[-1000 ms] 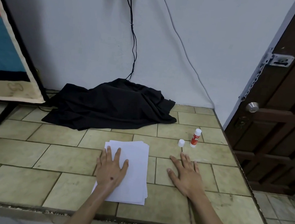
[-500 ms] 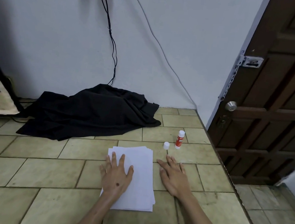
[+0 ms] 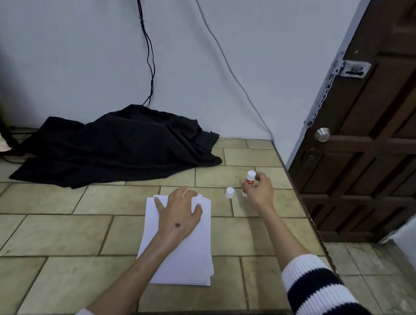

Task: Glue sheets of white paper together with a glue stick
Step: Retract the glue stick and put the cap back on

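Nearest the camera, a sleeve with black and white stripes (image 3: 321, 294) covers the right forearm, which reaches far and right across the tiled beige floor (image 3: 35, 235). A little further in, the stack of white paper sheets (image 3: 189, 259) lies flat on the tiles, its edges slightly fanned so that several layers show at the near right corner. The left hand (image 3: 180, 215) rests on the far half of the stack with fingers spread and nearly straight, gripping nothing; this looks like a way to pin the sheets in place while the other hand fetches the glue. Beyond and to the right, the small white cap (image 3: 229, 192) stands alone on a tile, just beside the red-and-white glue stick (image 3: 250, 179), which stands upright and is already uncapped. The right hand (image 3: 260, 191) curls its fingers and thumb round the stick's body, probably to lift it. Farther left, a crumpled black cloth (image 3: 113, 148) lies against the white wall.
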